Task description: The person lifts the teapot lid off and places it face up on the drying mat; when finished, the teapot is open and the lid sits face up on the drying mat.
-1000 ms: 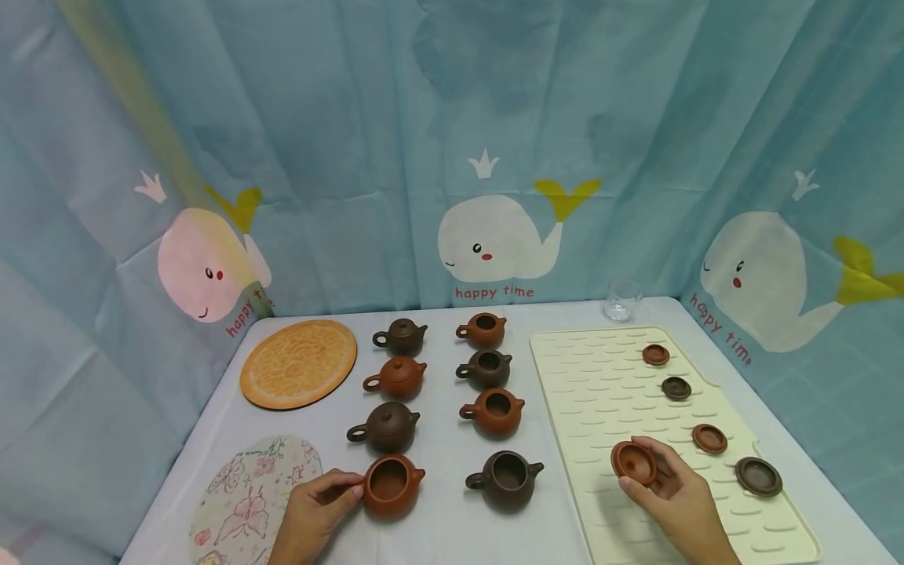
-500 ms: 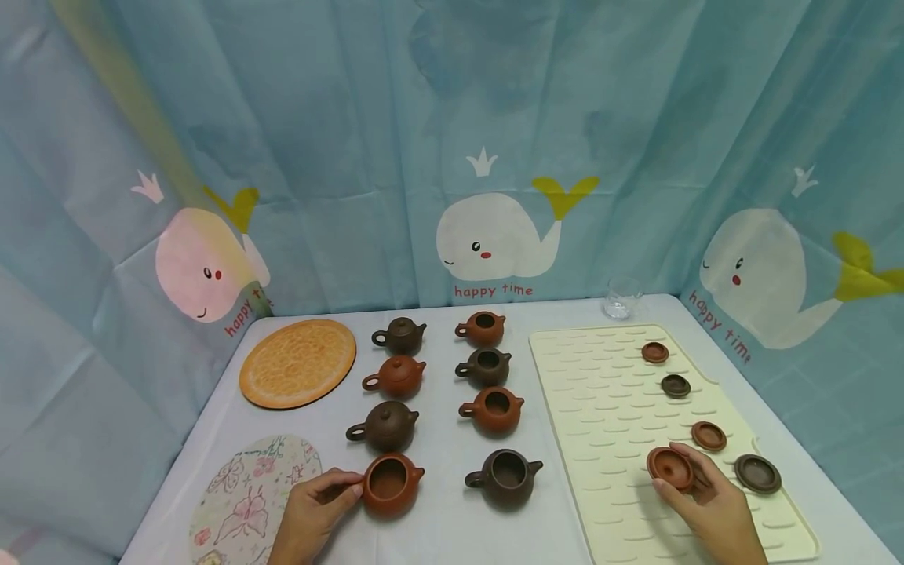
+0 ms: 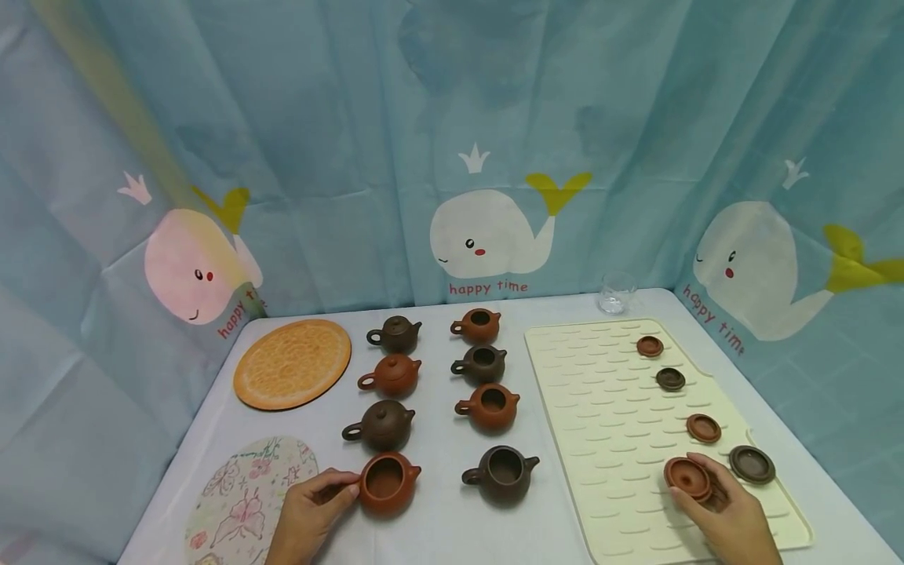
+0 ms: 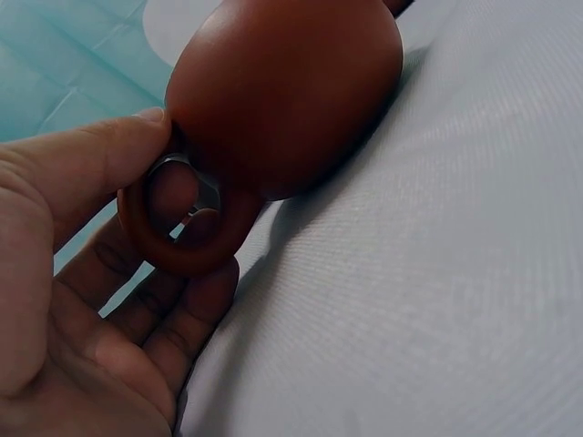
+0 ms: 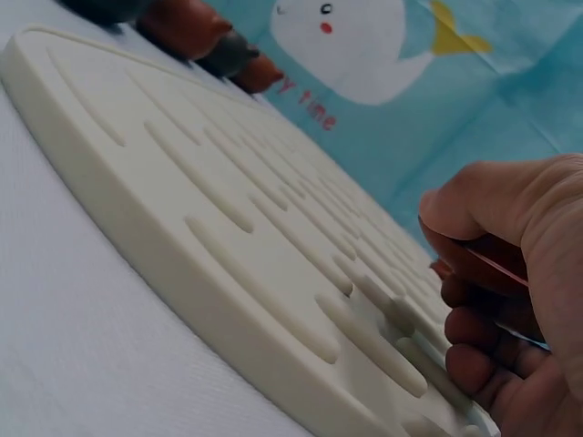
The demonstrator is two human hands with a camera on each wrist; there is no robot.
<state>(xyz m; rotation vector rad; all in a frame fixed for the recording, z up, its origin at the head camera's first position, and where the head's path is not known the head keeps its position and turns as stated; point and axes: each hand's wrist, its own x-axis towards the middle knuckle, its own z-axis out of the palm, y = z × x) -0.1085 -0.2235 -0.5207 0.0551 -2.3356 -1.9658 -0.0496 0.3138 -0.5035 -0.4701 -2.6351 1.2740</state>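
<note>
A reddish-brown clay teapot [image 3: 389, 485] without a lid stands at the front of the left column of teapots. My left hand [image 3: 311, 510] pinches its ring handle [image 4: 187, 259] between thumb and fingers; the left wrist view shows the thumb on top of the ring. Over the cream ridged mat [image 3: 600, 439], my right hand [image 3: 730, 510] holds a reddish teapot lid [image 3: 688, 479] with its hollow underside up. Beside that hand lies a dark brown lid [image 3: 752, 464], and a reddish lid [image 3: 703, 428] is just beyond. In the right wrist view the fingers mostly hide the held lid.
Three lidded teapots, the nearest dark brown [image 3: 385, 425], stand behind the held one. Several lidless teapots, the nearest dark [image 3: 504, 474], form the right column. Two smaller lids lie farther up the mat. A glass cup [image 3: 617, 293], an orange round mat [image 3: 293, 364] and a butterfly-patterned mat [image 3: 243, 502] lie around.
My right hand has moved right and toward the front with the lid, now low over the mat near the dark lid. The left hand stays at the teapot's handle. The head view shifts slightly.
</note>
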